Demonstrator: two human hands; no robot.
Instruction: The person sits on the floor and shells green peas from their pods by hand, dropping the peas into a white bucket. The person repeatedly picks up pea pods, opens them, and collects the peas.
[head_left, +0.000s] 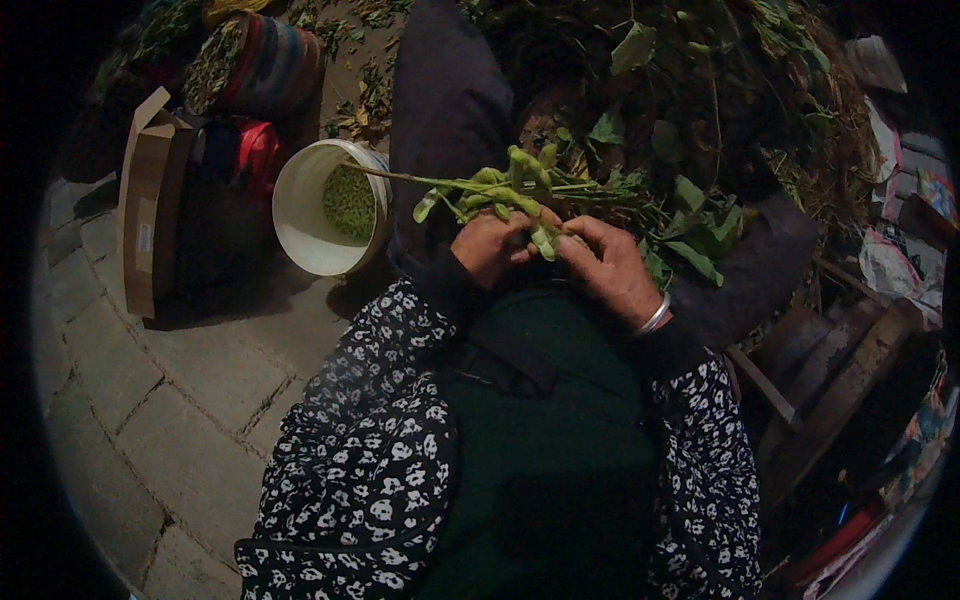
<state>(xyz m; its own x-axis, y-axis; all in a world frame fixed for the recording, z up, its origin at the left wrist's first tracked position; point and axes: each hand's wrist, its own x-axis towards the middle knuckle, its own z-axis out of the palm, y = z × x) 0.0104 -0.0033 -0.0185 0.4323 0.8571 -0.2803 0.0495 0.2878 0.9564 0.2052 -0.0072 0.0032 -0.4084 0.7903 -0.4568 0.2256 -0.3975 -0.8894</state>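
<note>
Both hands meet above my lap around a green bean pod (543, 244). My left hand (489, 246) grips it with thumb and fingers. From the other side my right hand (616, 264), with a silver bangle at the wrist, pinches the same pod; its fingertips are partly hidden. Just beyond the hands lies a cut bean stalk (442, 181) with several plump green pods (504, 197) on it. Its leafy end (697, 225) stretches to the right across my leg. Left of my knee a white plastic bucket (300, 217) leans over, with shelled green beans (349, 201) inside.
An open cardboard box (148, 217) stands left of the bucket on stone paving (202, 405). Behind it lies a striped container (281, 64) full of greenery. A heap of bean plants (750, 97) fills the far right, with wooden pieces (847, 382) nearer me.
</note>
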